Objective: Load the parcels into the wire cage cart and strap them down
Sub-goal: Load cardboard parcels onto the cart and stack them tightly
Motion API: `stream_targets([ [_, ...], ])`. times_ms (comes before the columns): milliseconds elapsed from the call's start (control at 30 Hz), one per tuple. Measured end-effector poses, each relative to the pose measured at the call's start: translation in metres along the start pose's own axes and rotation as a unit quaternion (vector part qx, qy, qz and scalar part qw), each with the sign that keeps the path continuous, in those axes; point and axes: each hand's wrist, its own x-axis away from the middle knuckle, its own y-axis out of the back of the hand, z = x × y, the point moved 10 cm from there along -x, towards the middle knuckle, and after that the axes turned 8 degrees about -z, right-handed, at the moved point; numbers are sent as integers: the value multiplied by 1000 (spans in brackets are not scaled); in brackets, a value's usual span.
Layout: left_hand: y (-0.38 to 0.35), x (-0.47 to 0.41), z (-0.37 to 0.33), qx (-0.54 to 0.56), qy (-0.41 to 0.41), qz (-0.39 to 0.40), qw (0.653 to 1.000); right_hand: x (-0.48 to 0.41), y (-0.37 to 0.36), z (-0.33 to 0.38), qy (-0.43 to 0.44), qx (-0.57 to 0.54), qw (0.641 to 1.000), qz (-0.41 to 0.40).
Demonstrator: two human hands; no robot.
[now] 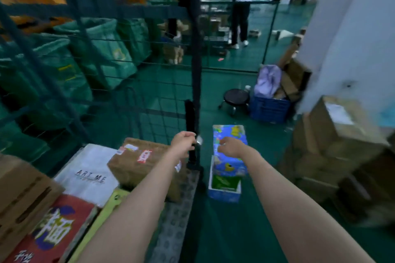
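Pinching the strap [190,113] at its buckle, left grip [183,142]; right grip [232,147] beside, loosely curled, empty.

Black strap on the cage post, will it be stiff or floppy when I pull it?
Likely floppy: the black strap hangs flat against the post like webbing. The metal buckle by the left hand probably weights the end, so it may swing.

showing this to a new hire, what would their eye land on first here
Two bare arms reach forward from the bottom edge: the left hand grips a black strap hanging on the wire cage cart. Just right of it, a bright blue printed box sits outside the cage, beyond the right hand.
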Motion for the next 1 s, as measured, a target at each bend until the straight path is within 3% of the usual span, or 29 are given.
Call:
stream_targets([
  [167,-119,34,-21,-37,-1,85,996,37,47,-143,-100,-26,994,-30],
  [467,-321,111,-61,-84,-38,198,976,117,107,-327,-214,-73,972,-70],
  [1000,-573,213,-67,-198,-45,360,911,223,122,-556,-383,-152,907,-84],
])
